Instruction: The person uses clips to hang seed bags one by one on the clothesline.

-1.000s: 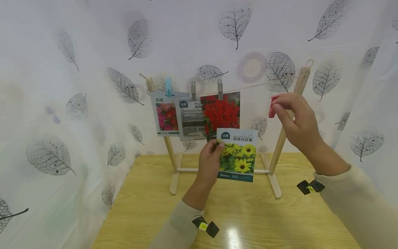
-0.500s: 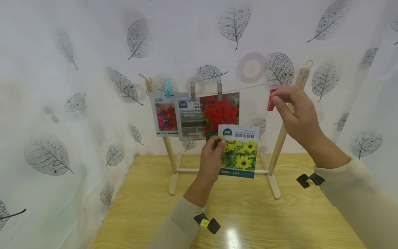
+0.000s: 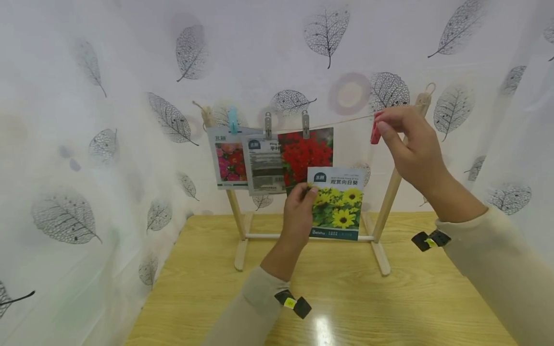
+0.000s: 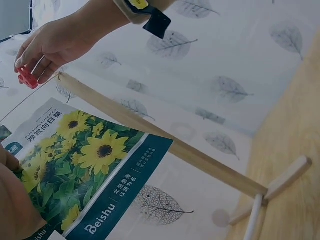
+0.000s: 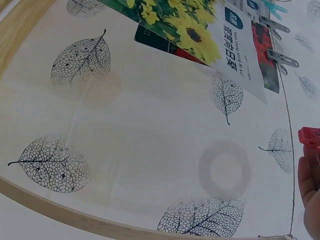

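Note:
My left hand [image 3: 298, 211] pinches the left edge of a seed packet [image 3: 339, 204] with yellow sunflowers, held upright below the string and overlapping the red-flower packet [image 3: 305, 154] behind it. In the left wrist view the sunflower packet [image 4: 90, 155] fills the lower left. My right hand [image 3: 411, 144] pinches a red clothespin [image 3: 375, 129] between thumb and fingers, right at the string [image 3: 352, 118] near the right post. The right wrist view shows the red clothespin [image 5: 309, 136] at its right edge, beside the string.
A wooden frame with a right post [image 3: 389, 202] and white crossbar [image 3: 264, 236] stands on the wooden table [image 3: 277, 288]. A pink-flower packet [image 3: 231, 163] hangs from a blue clip [image 3: 233, 120]; a grey-white packet [image 3: 264, 166] and the red one hang from metal clips [image 3: 306, 125].
My left hand has raised the sunflower packet and shifted it slightly right. My right hand has lifted the red clothespin up to the height of the string.

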### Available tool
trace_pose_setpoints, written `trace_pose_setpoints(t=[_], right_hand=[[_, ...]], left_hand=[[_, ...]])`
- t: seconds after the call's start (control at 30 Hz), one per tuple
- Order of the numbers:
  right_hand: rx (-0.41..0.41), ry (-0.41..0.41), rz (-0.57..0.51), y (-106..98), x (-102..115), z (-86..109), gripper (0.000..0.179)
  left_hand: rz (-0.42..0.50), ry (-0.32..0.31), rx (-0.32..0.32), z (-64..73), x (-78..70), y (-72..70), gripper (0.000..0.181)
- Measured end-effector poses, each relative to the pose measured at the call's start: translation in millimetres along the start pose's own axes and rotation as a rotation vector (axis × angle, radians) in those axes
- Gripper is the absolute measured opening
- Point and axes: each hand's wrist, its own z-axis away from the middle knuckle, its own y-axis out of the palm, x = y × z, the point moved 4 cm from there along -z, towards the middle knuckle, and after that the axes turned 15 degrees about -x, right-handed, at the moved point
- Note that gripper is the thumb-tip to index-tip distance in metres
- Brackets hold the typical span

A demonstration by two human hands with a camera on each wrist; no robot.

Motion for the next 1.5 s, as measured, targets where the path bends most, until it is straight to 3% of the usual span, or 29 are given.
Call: trace_pose_setpoints(t=[0.17,0.47,0.87,1.5], right_hand=[[0.001,0.025,0.023,2.0,-2.0,-5.0,0.019],[0.009,0.05,0.041,7.2,4.8,-17.9,0.018],[0.008,0.07,0.011,14.1,8.6,-34.6,0.021],[0.023,0.093,0.117,25.4,2.9,-47.9,0.029]], left_hand=[[0.002,-0.012,-0.009,-1.5,1.1,3.9,0.019],[-0.007,0.045,-0.024,-13.4,-4.8,7.6,0.019],[-0.021,0.069,-0.02,-24.5,-9.8,12.6,0.02],[0.006,0.095,-0.008,-30.7,-23.4,25.9,0.016]])
